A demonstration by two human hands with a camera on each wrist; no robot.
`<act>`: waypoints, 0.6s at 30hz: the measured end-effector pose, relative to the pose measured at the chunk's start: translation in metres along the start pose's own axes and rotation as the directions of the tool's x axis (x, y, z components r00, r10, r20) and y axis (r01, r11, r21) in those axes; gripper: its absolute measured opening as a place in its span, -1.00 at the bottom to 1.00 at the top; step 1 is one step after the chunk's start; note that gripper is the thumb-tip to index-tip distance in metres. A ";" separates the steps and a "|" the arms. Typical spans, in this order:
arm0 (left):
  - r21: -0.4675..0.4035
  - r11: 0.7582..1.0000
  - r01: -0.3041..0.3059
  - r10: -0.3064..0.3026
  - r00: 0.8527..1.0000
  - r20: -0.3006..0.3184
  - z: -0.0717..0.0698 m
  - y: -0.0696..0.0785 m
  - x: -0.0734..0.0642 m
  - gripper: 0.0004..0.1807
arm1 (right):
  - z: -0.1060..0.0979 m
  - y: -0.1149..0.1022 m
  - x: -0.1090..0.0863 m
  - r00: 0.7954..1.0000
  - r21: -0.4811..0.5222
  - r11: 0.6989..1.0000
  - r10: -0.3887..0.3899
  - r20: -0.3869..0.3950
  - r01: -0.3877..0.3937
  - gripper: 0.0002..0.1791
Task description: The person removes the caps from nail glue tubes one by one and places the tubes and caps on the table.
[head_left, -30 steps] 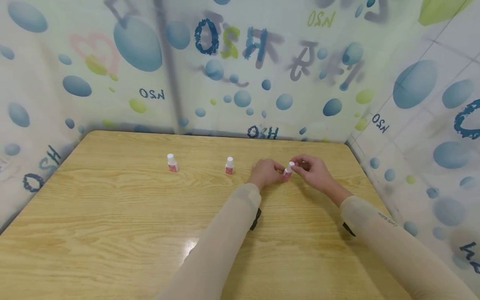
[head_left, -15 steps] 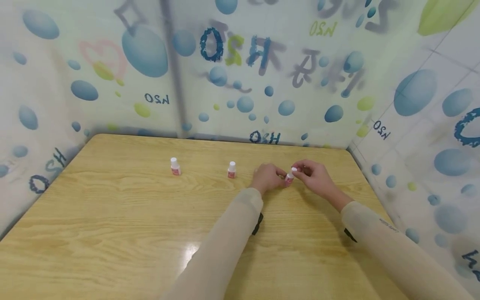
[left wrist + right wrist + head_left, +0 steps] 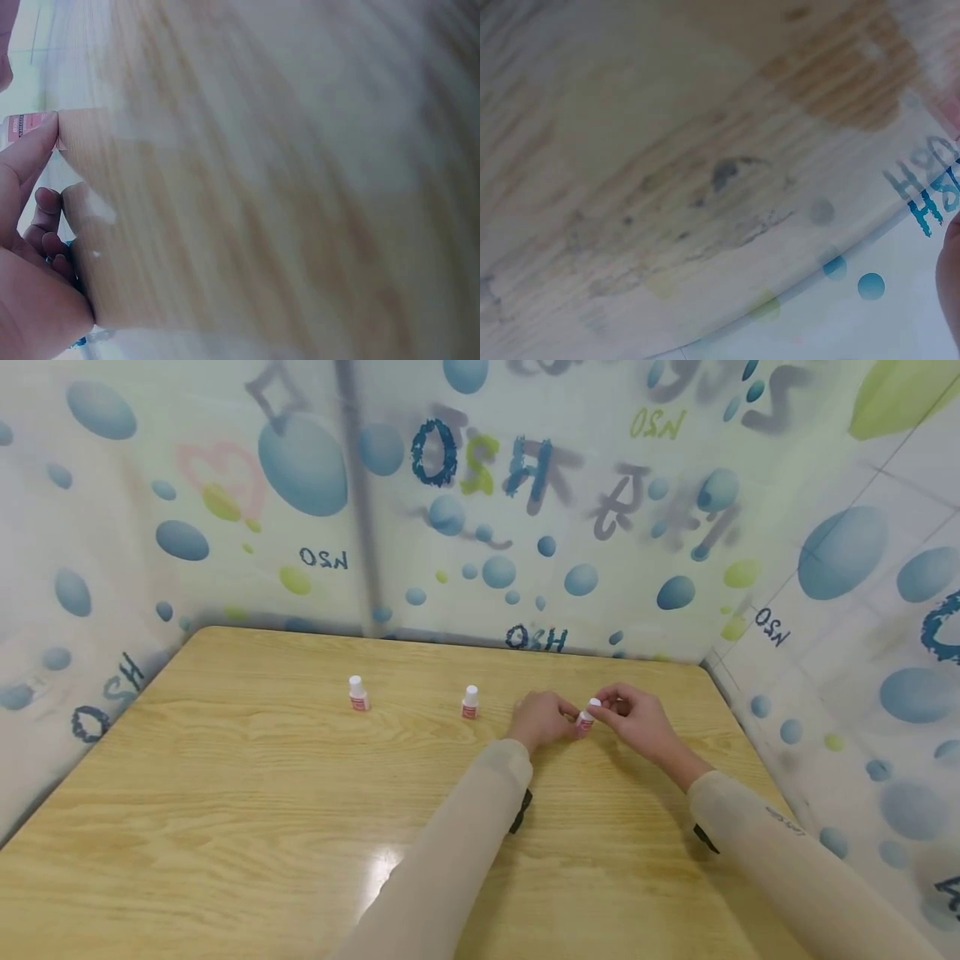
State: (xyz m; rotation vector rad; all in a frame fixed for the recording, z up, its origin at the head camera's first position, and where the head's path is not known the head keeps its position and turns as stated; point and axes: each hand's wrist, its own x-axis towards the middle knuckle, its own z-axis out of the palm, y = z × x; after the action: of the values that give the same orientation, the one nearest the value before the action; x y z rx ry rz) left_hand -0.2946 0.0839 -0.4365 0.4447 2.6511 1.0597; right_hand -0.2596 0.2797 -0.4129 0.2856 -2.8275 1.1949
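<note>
The left hand pinches the right bottle low down, while the right hand holds thumb and fingers narrowly together at its white cap; the bottle tilts, cap leaning right, and whether its base touches the table cannot be told. Its pink-red label bears print too small to read, as do those on the middle bottle and the left bottle, both upright and well apart. Across the curtain "H2O" stands mirror-reversed, large in blue and lime, and smaller in dark letters just above the table's back edge; small script on the right sleeve stays unreadable. All three bottles sit nearer the back edge than the front, the held one closest to the right edge, with wood surface stretching forward from the left and middle ones
</note>
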 end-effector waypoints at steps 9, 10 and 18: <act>0.009 1.000 0.003 -0.003 1.000 0.006 0.001 0.000 -0.001 -0.63 | 0.002 0.004 -0.001 0.998 0.038 0.998 -0.060 0.014 0.059 -0.66; 0.007 1.000 0.003 -0.003 1.000 0.005 0.000 0.000 -0.001 -0.63 | 0.002 0.003 -0.001 0.999 0.041 0.998 -0.048 0.011 0.048 -0.64; 0.000 1.000 0.007 -0.007 1.000 0.011 -0.002 0.002 -0.001 -0.63 | -0.001 0.000 -0.002 1.000 0.020 1.000 0.001 -0.006 0.000 -0.69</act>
State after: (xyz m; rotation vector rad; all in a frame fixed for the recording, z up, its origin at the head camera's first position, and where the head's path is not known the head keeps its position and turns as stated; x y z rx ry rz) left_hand -0.2940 0.0834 -0.4338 0.4398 2.6413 1.0521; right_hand -0.2580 0.2801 -0.4125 0.2815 -2.8120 1.2219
